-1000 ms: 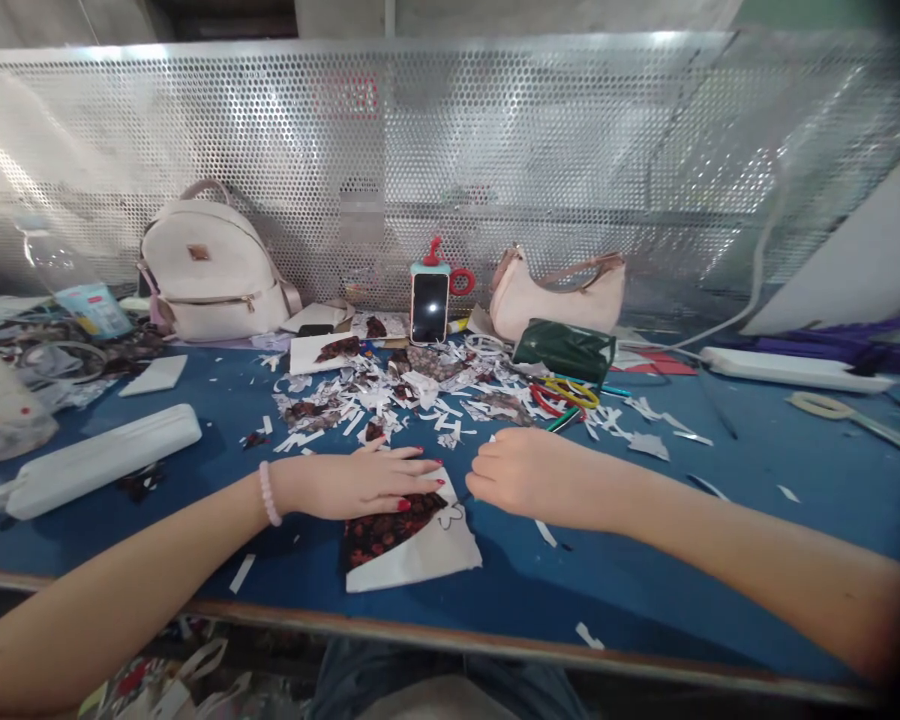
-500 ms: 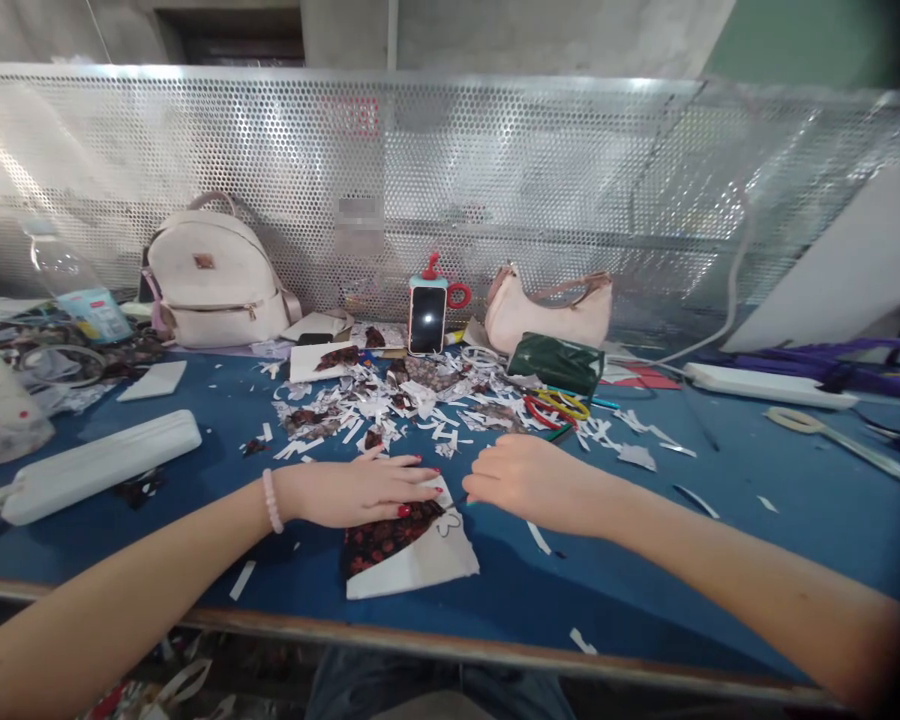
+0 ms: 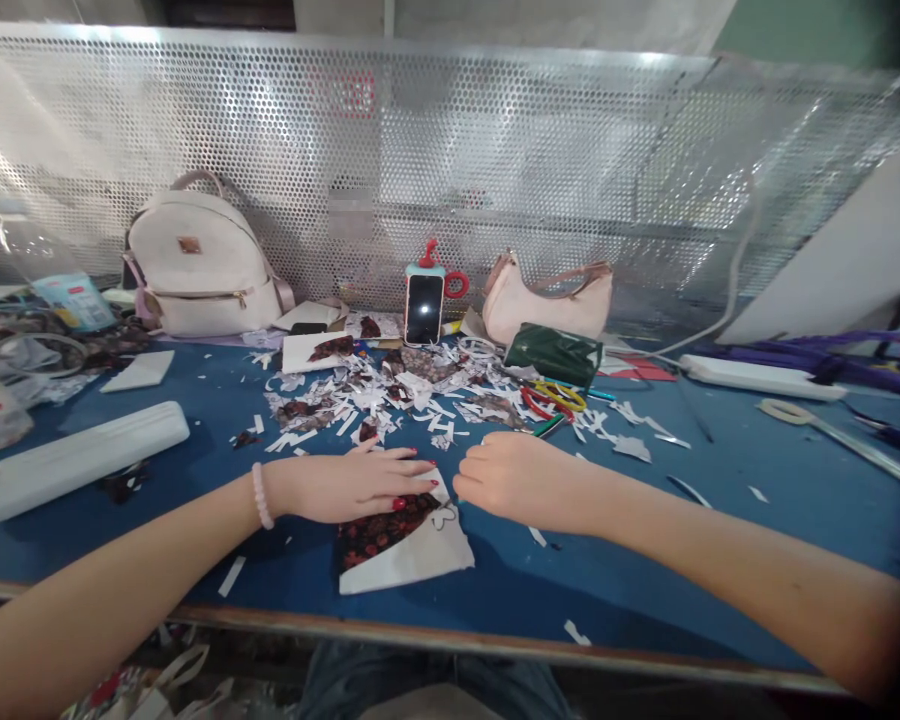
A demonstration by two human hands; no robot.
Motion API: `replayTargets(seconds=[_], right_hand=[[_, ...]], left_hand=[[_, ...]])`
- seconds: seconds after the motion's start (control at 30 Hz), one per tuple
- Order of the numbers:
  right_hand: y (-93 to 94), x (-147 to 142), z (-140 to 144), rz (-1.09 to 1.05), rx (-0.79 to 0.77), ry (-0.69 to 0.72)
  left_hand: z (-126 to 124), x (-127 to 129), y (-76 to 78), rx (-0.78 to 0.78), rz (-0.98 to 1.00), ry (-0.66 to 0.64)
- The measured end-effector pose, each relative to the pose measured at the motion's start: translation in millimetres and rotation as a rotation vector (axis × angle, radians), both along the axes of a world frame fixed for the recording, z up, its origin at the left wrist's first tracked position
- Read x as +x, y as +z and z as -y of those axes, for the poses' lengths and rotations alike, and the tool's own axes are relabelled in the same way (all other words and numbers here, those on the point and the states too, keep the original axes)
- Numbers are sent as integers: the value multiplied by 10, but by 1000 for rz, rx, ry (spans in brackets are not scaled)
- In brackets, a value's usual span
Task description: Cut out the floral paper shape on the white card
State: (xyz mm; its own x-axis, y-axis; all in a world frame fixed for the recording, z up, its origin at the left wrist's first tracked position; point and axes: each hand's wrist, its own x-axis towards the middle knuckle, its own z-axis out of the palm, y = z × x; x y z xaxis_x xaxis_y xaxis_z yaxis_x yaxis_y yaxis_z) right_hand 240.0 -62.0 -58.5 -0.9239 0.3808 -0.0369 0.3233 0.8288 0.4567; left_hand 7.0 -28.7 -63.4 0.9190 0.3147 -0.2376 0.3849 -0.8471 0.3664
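Observation:
My left hand (image 3: 352, 483) lies flat, fingers stretched out, pressing on a white sheet with a dark red floral patch (image 3: 412, 555) near the front of the blue table (image 3: 720, 560). A pink bead bracelet (image 3: 259, 496) sits on that wrist. My right hand (image 3: 506, 478) rests just right of the sheet's top corner with its fingers curled under; whatever it may hold is hidden. A small drawn outline (image 3: 444, 517) shows on the sheet between the two hands.
A heap of cut scraps (image 3: 375, 400) lies behind the hands, with scissors (image 3: 551, 398), a green pouch (image 3: 559, 352), an upright phone (image 3: 424, 308), a pink handbag (image 3: 551, 300) and a backpack (image 3: 195, 265). A white case (image 3: 82, 458) lies at the left. A perforated metal panel (image 3: 495, 150) closes the back.
Both hands stay on the sheet; my right hand has crept slightly left toward it. The view has shifted a little with my head.

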Motion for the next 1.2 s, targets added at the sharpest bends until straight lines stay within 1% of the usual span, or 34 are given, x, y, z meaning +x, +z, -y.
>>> replayTargets(seconds=[0.13, 0.27, 0.47, 0.6, 0.7, 0.93, 1.2], right_hand=[[10, -45, -7, 18, -18, -24], [57, -50, 8, 67, -15, -30], [103, 53, 10, 66, -21, -41], [68, 130, 1, -34, -35, -66], [23, 115, -5, -92, -16, -53], [-54, 63, -43, -76, -18, 4], [-42, 64, -55, -82, -23, 7]], left_hand=[[12, 1, 1, 16, -43, -3], [16, -5, -10, 33, -75, -13], [9, -11, -2, 37, -71, -19], [18, 9, 31, 31, -87, 0], [23, 13, 34, 27, -79, -1], [23, 9, 27, 40, -89, 9], [41, 10, 31, 29, -66, 16]])
